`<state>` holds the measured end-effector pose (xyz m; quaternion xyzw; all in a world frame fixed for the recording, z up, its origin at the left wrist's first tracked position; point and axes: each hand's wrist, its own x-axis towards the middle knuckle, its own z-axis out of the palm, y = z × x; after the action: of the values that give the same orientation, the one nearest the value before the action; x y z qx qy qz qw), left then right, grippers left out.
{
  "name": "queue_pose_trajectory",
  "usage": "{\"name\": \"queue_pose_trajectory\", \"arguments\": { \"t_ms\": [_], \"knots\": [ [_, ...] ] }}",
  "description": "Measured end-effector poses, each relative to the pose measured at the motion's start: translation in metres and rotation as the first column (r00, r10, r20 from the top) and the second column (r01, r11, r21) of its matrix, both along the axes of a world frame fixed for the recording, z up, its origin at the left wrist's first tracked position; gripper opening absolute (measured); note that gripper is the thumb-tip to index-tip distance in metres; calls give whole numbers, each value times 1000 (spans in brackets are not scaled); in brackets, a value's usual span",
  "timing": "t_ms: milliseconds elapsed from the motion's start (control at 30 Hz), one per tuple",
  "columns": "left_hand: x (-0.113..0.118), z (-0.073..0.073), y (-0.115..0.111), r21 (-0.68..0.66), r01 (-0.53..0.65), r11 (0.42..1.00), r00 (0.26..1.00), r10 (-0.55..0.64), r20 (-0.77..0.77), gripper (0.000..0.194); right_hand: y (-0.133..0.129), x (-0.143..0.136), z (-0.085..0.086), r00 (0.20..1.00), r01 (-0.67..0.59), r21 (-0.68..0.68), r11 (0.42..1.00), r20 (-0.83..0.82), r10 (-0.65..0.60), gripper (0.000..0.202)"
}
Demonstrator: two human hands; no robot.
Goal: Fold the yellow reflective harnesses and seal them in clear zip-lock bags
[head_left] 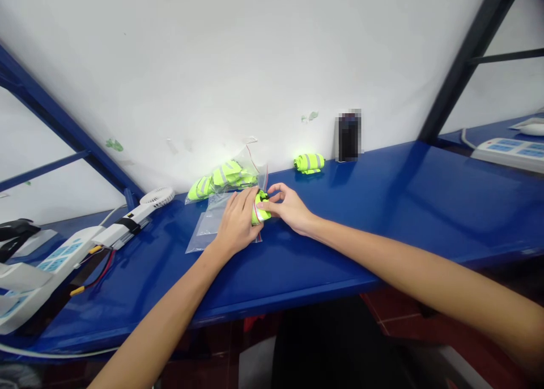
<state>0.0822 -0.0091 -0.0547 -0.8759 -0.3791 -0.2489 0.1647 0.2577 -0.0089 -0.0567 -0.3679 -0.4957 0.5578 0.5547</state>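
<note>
A rolled neon-yellow reflective strap or vest (pixel 260 210) lies at the mouth of a clear zip bag (pixel 198 243) on the blue table. A red zip line runs across the roll near its right end. My left hand (pixel 238 219) is closed over the roll and bag from the left, hiding most of both. At the right end, the thumb and fingers of my right hand (pixel 289 208) pinch the roll's edge beside a black part. How far the roll sits inside the bag cannot be told. Behind my hands lies a filled zip bag (pixel 227 176) of similar neon-yellow material.
Another neon-yellow roll (pixel 309 162) lies near the wall, left of a blurred dark upright object (pixel 348 137). To the left are a white handheld fan (pixel 157 196), a battery pack with yellow connectors (pixel 117 233) and a power strip (pixel 63 259). Blue table (pixel 382 208) legs flank both sides.
</note>
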Motion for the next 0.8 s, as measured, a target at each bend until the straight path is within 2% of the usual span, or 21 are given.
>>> {"name": "queue_pose_trajectory", "arguments": {
  "t_ms": [133,200,267,333,433,500,567,633,700,800],
  "knots": [
    [5,3,-2,14,14,1000,999,-13,-46,74,0,-3,3,988,-47,-152,987,-154,23,39],
    [6,3,-2,16,20,1000,997,-19,-72,71,0,-4,3,981,-77,-187,979,-188,41,34],
    [6,2,-2,22,35,999,996,-33,-83,68,0,-5,1,989,-74,-127,989,-139,56,27],
    [4,0,0,27,58,998,995,-56,-82,66,-2,-5,0,998,-63,-6,998,-24,63,17],
    [-1,-3,4,22,76,997,995,-74,-60,63,-8,-3,3,980,-146,170,975,160,119,5],
    [-2,-3,5,3,84,996,996,-84,-31,61,-12,0,7,938,-220,300,928,326,117,11],
    [0,-3,3,-23,104,994,994,-104,36,59,-16,3,9,858,-285,438,852,513,23,10],
    [4,-2,-1,-63,146,987,984,-138,113,59,-17,4,9,770,-359,517,777,635,-67,8],
    [8,0,-7,-108,213,971,970,-197,145,60,-17,5,7,716,-437,530,726,694,-76,8],
    [12,7,-16,-159,312,937,942,-283,179,61,-17,6,4,661,-560,473,680,750,22,11]
  ]
}}
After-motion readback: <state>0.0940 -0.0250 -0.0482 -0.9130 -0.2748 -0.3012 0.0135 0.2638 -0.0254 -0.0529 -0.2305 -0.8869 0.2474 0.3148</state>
